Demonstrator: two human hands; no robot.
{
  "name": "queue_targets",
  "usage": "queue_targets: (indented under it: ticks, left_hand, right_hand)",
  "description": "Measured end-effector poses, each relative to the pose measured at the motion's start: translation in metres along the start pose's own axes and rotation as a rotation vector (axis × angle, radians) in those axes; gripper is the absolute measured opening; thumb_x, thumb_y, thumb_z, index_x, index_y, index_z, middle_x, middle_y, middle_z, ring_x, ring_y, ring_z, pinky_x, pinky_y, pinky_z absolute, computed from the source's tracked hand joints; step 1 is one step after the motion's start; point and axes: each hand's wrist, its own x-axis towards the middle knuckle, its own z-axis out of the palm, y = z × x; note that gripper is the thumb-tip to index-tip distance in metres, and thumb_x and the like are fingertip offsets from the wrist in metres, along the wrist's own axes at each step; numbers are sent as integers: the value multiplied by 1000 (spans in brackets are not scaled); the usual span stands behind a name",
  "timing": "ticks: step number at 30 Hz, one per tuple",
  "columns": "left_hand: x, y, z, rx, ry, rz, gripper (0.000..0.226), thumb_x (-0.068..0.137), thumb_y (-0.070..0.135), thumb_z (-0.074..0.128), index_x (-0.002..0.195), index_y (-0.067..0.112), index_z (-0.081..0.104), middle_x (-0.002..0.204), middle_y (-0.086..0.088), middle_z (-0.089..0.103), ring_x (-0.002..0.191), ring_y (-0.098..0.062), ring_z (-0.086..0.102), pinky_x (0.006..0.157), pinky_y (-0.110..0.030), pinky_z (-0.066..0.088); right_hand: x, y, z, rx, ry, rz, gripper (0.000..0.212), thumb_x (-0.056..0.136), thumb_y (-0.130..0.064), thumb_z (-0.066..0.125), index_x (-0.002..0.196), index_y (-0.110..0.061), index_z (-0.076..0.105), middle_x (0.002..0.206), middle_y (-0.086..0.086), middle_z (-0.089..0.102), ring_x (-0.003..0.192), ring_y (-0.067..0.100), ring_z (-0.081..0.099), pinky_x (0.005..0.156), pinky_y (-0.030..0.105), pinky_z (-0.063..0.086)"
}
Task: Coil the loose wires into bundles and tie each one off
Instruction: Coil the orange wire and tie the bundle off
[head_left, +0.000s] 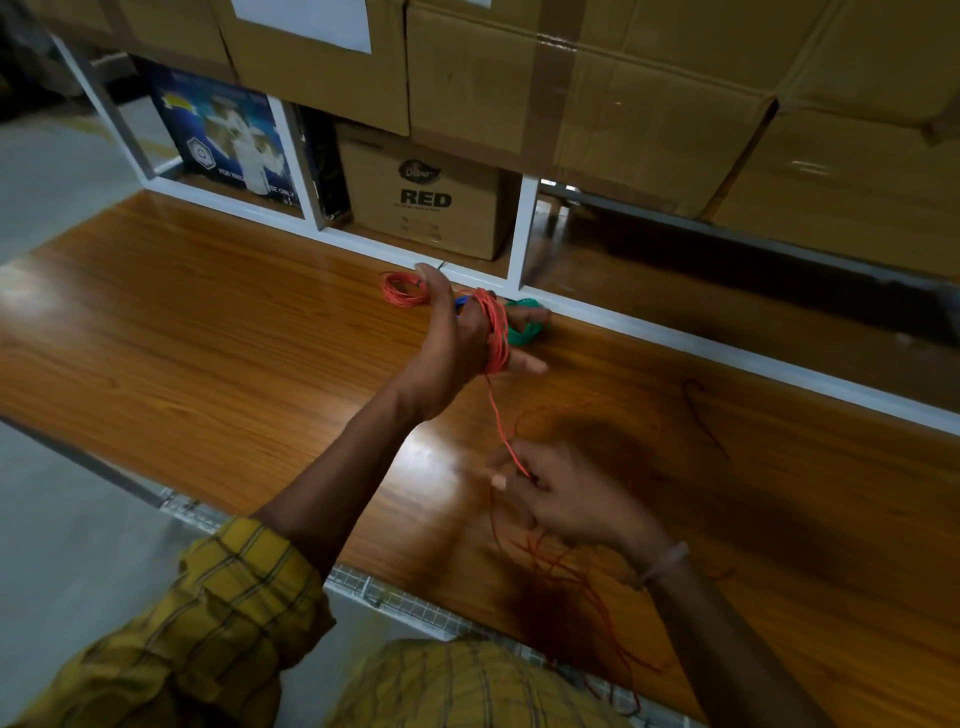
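Note:
My left hand (457, 338) is raised over the wooden table (208, 322), fingers straight, with several turns of red wire (496, 332) wound round them. One strand runs down from that coil to my right hand (561, 499), which pinches it between thumb and fingers. Loose red wire (571, 587) trails in a tangle below my right hand towards the table's near edge. A finished red bundle (402, 292) lies on the table behind my left hand. A green bundle (530, 327) and a bit of blue wire (462, 302) lie behind the fingers, partly hidden.
A dark loose wire (704, 415) lies on the table to the right. Behind the table a white shelf frame (524, 234) holds a cardboard box marked RED (426, 200) and a blue printed box (228, 135). Large cardboard boxes (649, 78) sit overhead.

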Motion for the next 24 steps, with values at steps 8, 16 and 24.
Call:
queue_targets:
  ticks: [8,16,24]
  left_hand:
    - [1,-18,-3,236,-345,-145,121,77,95,-5,116,6,66,86,-12,70,77,-27,59,80,-26,52]
    - [-16,3,1,79,-721,-143,141,63,108,10,144,-3,39,108,-28,66,64,-39,37,65,-27,48]
    - [-7,20,5,-445,-725,-138,139,65,96,-11,149,-6,36,119,-27,54,59,-22,38,72,-40,45]
  right_hand:
    - [-30,-40,-98,239,55,-284,22,93,-22,73,97,-2,68,65,-3,64,52,6,56,48,20,45]
    - [29,20,-123,775,404,-126,19,105,-17,51,94,-7,63,61,-2,37,43,5,28,38,20,25]
    - [52,41,-33,619,352,99,25,107,-24,50,91,-11,64,68,9,49,41,5,36,35,17,25]
